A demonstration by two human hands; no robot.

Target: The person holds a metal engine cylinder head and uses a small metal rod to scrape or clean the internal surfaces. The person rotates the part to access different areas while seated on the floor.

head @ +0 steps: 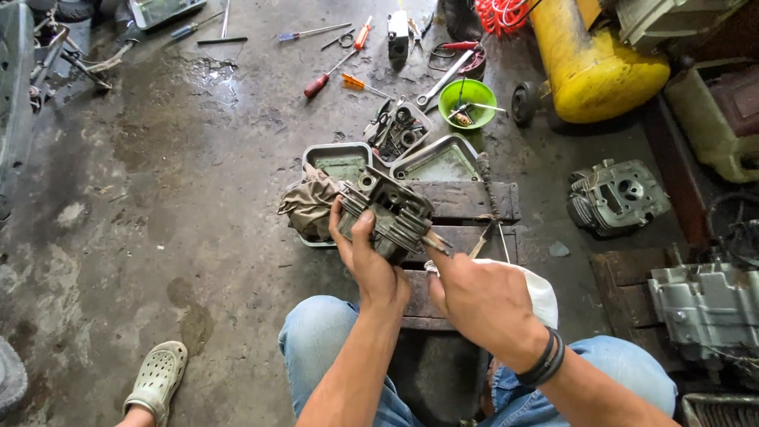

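Seated over a grimy concrete floor [158, 198], a person's right hand [482, 304] pinches a thin tool [437, 244], fingers together on it, its tip against a finned engine cylinder head [389, 212]. The left hand [365, 261] grips that head from below — fingers clamped around its fins — above a wooden pallet [466, 202]. Beyond lie a brown rag [308, 204], metal trays [439, 162], a green bowl [466, 101] and scattered screwdrivers [332, 75] — a yellow tank [589, 67] farthest.
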